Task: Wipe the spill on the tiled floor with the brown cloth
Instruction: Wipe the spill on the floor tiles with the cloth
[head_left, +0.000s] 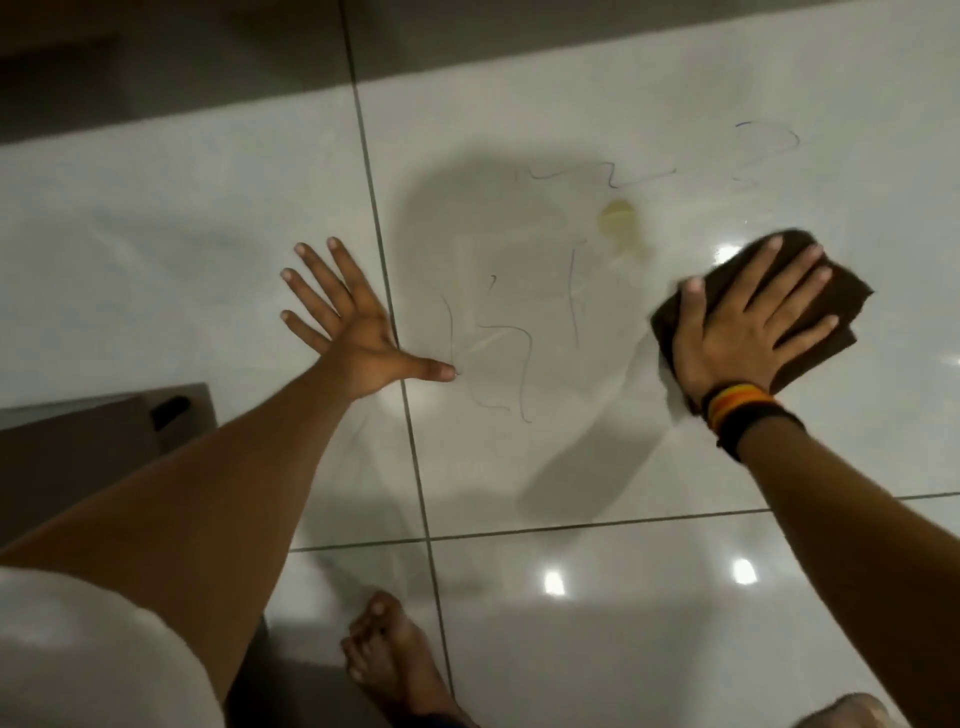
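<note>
- Head view is looking down on a glossy white tiled floor (597, 597); nearest the camera a bare foot (392, 660) is standing beside a dark grout line (415, 452) that is running away up the frame, with a cross joint meeting it just beyond the toes; open tile is lying to the right of the foot, lit by small bright reflections
- at the near left a white sleeve (78, 649) is filling the corner; a grey box-like object (104, 447) is sitting on the floor at the left edge, closing off that side
- the left hand (348, 322) is reaching forward on a straight arm and pressing flat on the floor; its fingers are spreading wide apart, holding nothing; the thumb is crossing the grout line and pointing right toward thin dark squiggly marks (498, 353) on the tile
- the right hand (737, 332) is stretching out at the right, a striped wristband (743, 410) circling the wrist; its palm is lying flat on the brown cloth (831, 291), fingers fanned apart on top of it and pressing it to the floor rather than gripping; the folded cloth is showing around the fingertips and by the wrist
- beyond and left of the cloth, a small yellowish spill (621, 221) is sitting on the tile, close to the cloth's far corner but apart from it; a faint wet smear is trailing from it toward the hands
- farther off, more thin squiggles are crossing the tile; a dark band is edging the floor at the top
</note>
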